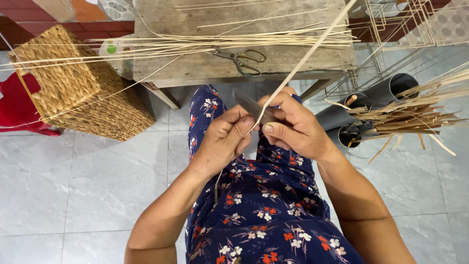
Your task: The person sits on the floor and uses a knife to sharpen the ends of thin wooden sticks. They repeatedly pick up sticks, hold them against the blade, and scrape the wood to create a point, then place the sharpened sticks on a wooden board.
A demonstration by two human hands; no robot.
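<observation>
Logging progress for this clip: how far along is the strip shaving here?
Done: thin strips lie in a bunch on the wooden table, beside scissors. In hand: the left hand pinches one strip while the right hand holds a knife against it. Left: rougher sticks stand out of grey tubes on the person's right; how many need work is unclear.

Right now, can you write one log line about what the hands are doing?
left hand: pinches cane strip | right hand: holds knife against strip | scissors: on wooden bench
</observation>
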